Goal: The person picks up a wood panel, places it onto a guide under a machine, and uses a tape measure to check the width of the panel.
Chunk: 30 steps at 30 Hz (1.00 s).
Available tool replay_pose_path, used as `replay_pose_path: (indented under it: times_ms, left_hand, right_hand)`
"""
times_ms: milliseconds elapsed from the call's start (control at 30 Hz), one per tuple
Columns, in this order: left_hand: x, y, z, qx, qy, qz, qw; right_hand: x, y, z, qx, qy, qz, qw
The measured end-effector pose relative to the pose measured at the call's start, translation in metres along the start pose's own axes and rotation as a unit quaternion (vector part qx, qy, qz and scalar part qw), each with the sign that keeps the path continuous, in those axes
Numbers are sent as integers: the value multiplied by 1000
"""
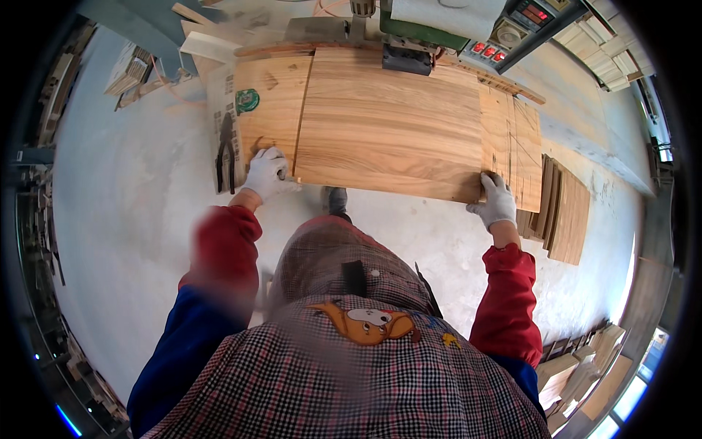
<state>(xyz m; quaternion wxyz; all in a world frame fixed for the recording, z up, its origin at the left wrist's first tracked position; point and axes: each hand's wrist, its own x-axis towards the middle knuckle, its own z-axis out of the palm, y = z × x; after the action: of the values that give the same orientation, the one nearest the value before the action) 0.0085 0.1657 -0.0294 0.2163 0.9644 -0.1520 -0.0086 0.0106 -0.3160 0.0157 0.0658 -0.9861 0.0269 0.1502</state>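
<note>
A wide wooden board point(395, 124) with striped grain lies flat on the plywood worktop point(512, 139) of a machine. My left hand point(268, 175), in a white glove, is closed with curled fingers by the board's near left corner. A small pale bit of wood shows at its fingertips; what it grips is mostly hidden. My right hand point(497, 200), also gloved, is closed on the board's near right corner, fingers on top and thumb at the front edge. Dark-handled pliers point(227, 154) lie left of my left hand.
A green round sticker or disc point(247, 100) sits on the worktop's left part. Behind the board stands the machine head with a black block point(407, 60) and a control panel point(488, 51) with red displays. More boards point(567, 212) are stacked at right, below the worktop.
</note>
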Motion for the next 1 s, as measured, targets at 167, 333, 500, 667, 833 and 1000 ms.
replay_pose_path:
  times_ms: [167, 333, 500, 667, 833, 1000]
  left_hand:
    - [0, -1, 1, 11, 5, 5, 1000]
    - [1, 3, -1, 9, -1, 4, 1000]
    - [3, 3, -2, 21, -9, 9, 1000]
    - [2, 2, -1, 29, -9, 12, 999]
    - [4, 7, -5, 16, -23, 10, 1000]
    - [4, 10, -9, 21, -28, 8, 999]
  right_hand:
    - [-2, -2, -3, 2, 6, 5, 1000]
    - [-2, 1, -1, 11, 13, 7, 1000]
    - [-3, -2, -6, 7, 3, 17, 1000]
    - [-2, -7, -9, -1, -8, 28, 1000]
    - [-2, -5, -11, -3, -13, 31, 999]
    - [-1, -5, -11, 12, 0, 25, 1000]
